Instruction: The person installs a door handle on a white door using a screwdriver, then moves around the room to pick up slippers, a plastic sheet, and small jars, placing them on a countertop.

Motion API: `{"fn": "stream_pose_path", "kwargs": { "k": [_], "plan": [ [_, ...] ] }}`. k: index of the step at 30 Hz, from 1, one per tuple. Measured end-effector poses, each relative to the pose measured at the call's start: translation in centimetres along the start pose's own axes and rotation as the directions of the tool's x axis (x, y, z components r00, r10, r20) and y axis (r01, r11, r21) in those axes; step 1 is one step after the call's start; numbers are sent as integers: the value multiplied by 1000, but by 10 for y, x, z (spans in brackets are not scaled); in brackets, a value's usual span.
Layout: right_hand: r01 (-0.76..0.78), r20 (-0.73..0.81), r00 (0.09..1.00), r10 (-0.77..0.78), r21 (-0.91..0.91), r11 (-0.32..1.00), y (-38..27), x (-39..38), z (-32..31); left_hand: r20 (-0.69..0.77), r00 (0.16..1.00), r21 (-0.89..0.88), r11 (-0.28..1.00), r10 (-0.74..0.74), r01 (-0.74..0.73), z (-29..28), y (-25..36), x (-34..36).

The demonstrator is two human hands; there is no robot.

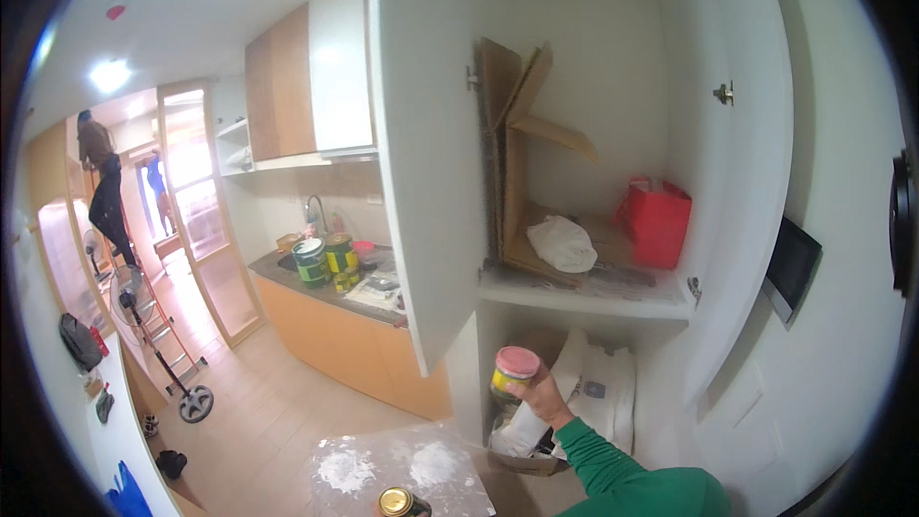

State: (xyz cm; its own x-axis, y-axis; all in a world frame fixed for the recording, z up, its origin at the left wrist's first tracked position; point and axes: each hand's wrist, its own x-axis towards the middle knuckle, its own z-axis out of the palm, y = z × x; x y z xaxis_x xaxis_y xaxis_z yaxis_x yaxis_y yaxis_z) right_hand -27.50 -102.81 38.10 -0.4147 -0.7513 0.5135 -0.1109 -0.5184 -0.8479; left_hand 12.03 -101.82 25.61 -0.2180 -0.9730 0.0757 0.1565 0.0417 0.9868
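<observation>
My right hand (545, 400), at the end of a green sleeve, is closed around a small yellow can (505, 380) with a pink lid. It holds the can upright in front of the lower compartment of an open white cabinet (584, 302). Behind and below the hand, white sacks (605, 397) sit in that compartment, partly in a cardboard box (525, 463). At the bottom edge, a can with a gold lid (395, 501) is by a grey board (459, 483) bearing two heaps of white powder (436, 464). My left hand is out of view.
The upper shelf holds folded cardboard (512, 163), a white plastic bag (562, 243) and a red bag (661, 222). Open cabinet doors flank me. Paint cans (311, 263) crowd the counter at left. Farther off, a person (107, 187) stands on a ladder (163, 325) near a fan (196, 404).
</observation>
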Motion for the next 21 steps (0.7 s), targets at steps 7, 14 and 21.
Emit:
{"fn": "stream_pose_path", "kwargs": {
  "k": [7, 14, 21],
  "plan": [
    [-195, 220, 950, 223, -145, 970, 43, 1, 83, 98, 995, -209, 977, -9, 29, -50, -32, 39],
    [-255, 471, 802, 368, -286, 924, 81, -29, 135, -27, 1000, 154, 988, -9, 13, -38, 43, 49],
    [-143, 466, 834, 294, -332, 932, 106, -27, 159, 102, 995, 71, 997, 8, -15, -65, 63, 103]
  ]
}}
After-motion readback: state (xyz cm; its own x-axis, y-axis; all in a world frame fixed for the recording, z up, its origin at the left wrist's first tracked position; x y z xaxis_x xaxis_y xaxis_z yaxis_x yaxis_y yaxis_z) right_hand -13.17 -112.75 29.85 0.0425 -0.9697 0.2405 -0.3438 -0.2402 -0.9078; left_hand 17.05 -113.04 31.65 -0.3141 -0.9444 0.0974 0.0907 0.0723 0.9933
